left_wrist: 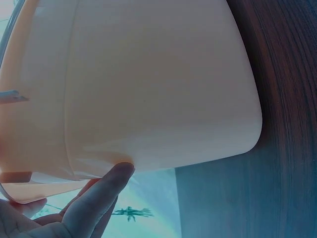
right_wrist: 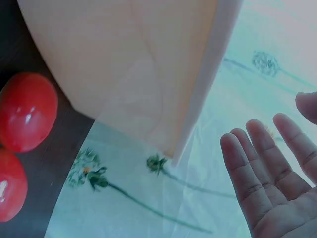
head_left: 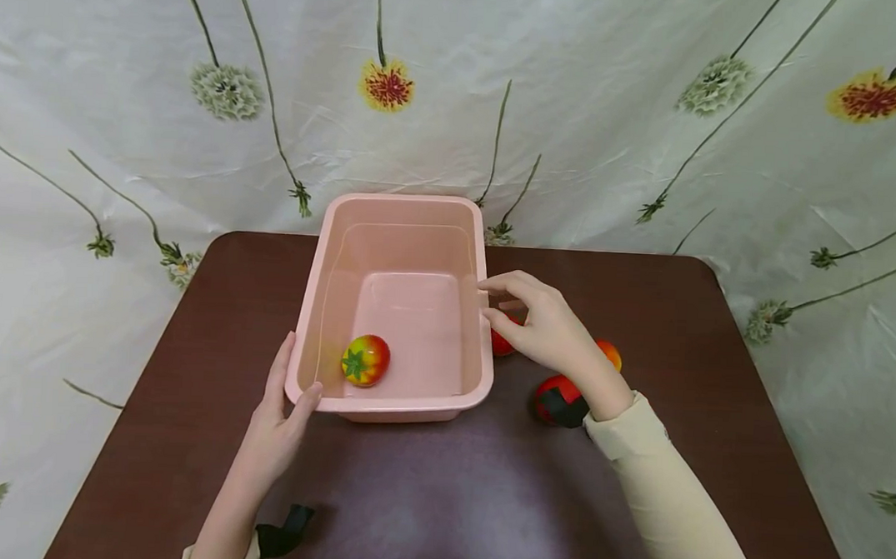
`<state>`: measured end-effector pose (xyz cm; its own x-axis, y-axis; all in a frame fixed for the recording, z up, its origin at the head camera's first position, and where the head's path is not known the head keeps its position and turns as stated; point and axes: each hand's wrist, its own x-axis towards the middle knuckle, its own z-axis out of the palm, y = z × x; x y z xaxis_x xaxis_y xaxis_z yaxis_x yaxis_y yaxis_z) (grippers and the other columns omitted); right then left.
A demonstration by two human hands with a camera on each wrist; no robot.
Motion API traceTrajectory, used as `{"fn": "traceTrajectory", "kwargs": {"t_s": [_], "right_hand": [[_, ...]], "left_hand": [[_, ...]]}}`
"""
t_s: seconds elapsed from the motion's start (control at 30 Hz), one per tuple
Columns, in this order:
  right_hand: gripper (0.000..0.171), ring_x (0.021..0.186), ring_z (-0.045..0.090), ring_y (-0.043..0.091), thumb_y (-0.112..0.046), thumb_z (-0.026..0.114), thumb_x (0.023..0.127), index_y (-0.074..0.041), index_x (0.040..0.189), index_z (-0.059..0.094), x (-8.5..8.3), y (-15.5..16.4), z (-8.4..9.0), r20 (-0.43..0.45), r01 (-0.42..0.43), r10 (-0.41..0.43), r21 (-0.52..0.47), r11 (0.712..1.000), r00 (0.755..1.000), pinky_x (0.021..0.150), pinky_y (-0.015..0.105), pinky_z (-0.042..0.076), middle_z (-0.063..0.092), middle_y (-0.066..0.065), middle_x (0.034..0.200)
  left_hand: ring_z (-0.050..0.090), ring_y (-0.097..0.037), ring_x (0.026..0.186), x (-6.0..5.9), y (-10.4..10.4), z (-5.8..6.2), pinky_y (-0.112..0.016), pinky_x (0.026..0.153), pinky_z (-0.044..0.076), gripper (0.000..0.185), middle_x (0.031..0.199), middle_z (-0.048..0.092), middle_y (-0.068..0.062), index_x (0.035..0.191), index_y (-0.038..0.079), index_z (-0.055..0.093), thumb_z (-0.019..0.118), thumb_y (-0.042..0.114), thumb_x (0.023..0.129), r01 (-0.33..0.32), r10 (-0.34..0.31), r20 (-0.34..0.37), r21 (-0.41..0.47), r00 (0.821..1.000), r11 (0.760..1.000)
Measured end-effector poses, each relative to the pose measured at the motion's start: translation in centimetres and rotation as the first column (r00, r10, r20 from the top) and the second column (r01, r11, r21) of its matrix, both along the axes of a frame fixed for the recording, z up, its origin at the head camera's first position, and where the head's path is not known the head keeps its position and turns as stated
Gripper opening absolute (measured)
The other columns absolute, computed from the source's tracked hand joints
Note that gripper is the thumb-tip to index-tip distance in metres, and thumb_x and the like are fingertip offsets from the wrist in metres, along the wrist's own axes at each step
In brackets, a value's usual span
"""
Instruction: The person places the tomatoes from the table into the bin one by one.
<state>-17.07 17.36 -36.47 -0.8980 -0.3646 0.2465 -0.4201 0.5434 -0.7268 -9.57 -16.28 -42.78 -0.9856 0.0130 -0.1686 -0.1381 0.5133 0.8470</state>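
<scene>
A pink plastic basin [head_left: 405, 407] stands on the dark table. My left hand [head_left: 280, 418] grips its near left corner, thumb over the rim and fingers along the outside. In the left wrist view, a fingertip of that hand [left_wrist: 94, 208] presses the basin's outer wall [left_wrist: 158, 89]. One red-and-yellow toy tomato [head_left: 365, 360] with a green star top lies inside. Beside the right rim is my right hand [head_left: 544, 321], its fingers spread and holding nothing. Under this hand and forearm, partly hidden, are red round toy fruits [head_left: 503, 340]; the right wrist view shows two, a glossy one [right_wrist: 28, 111] nearest the basin.
Right of the basin, a red fruit [head_left: 551, 392] is partly covered by a black strap, and an orange-yellow one [head_left: 610, 353] peeks out behind the right forearm. Another black strap [head_left: 284, 532] hangs by the left wrist. A flower-printed white cloth [head_left: 574, 152] lies beyond the table.
</scene>
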Motion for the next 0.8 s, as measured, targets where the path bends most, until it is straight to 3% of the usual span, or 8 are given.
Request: {"fn": "traceTrajectory", "kwargs": {"t_s": [0.27, 0.6, 0.8], "right_hand": [[0.035, 0.106, 0.068, 0.030, -0.015, 0.065, 0.094, -0.008, 0.128, 0.063, -0.5, 2.4, -1.1, 0.148, 0.169, -0.166, -0.003, 0.986, 0.975, 0.095, 0.044, 0.054, 0.062, 0.009, 0.128], [0.043, 0.125, 0.053, 0.037, -0.028, 0.060, 0.096, -0.009, 0.135, 0.058, -1.1, 4.3, -4.0, 0.252, 0.299, -0.344, 0.202, 0.933, 0.904, 0.103, 0.053, 0.045, 0.054, 0.016, 0.140], [0.045, 0.108, 0.056, 0.035, -0.030, 0.059, 0.097, -0.009, 0.136, 0.056, -0.4, 5.0, -4.6, 0.269, 0.320, -0.385, 0.255, 0.913, 0.883, 0.093, 0.050, 0.049, 0.053, 0.017, 0.141]], "left_hand": [[0.025, -0.046, 0.145, 0.1, 0.1, 0.0, -0.070, 0.111, 0.022, 0.077, 0.165, 0.012, -0.014, 0.158, 0.040, 0.001, 0.052, 0.030, 0.101, -0.001, 0.002, -0.026, 0.012, 1.000, 1.000], [0.021, -0.045, 0.147, 0.0, 0.0, -0.2, -0.070, 0.111, 0.022, 0.079, 0.166, 0.007, -0.012, 0.157, 0.041, -0.002, 0.052, 0.036, 0.100, 0.002, -0.002, 0.008, 0.007, 1.000, 1.000], [0.021, -0.045, 0.147, -0.2, 0.1, 0.0, -0.074, 0.107, 0.023, 0.081, 0.167, 0.006, -0.010, 0.157, 0.041, -0.004, 0.052, 0.042, 0.099, 0.004, -0.004, 0.009, 0.003, 1.000, 1.000]]}}
